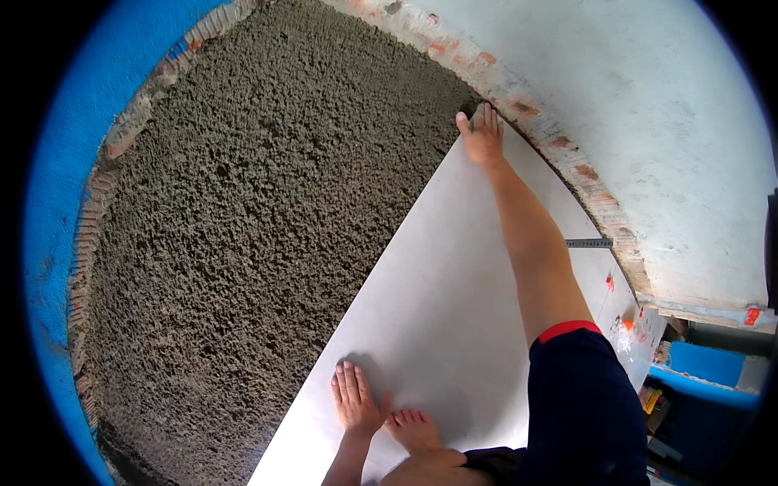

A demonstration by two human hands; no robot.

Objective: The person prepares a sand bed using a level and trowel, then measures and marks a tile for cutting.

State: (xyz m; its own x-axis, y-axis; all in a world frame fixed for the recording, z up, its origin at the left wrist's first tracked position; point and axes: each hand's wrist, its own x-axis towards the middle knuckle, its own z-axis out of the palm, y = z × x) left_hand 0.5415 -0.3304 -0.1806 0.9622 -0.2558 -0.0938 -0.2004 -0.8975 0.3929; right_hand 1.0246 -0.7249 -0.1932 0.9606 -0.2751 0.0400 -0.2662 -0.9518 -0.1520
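Observation:
A large pale tile [421, 300] lies beside a broad bed of rough grey mortar [251, 194]. Its long edge runs slantwise from the far wall to the lower left. My left hand [356, 402] rests flat on the tile near that edge, fingers together and stretched out, thumb apart. At the tile's far corner by the wall, my outstretched right hand [484, 139] presses with straight fingers and the thumb spread. Neither hand holds anything. My bare foot [412, 429] is on the tile just right of the left hand.
Chipped brick and plaster [559, 142] line the foot of the white wall [648, 121]. A blue wall [61, 235] bounds the left side. A dark, ruler-like strip [589, 243] crosses the tile joint at right. Beyond it are red and orange pieces [627, 324] and a doorway area.

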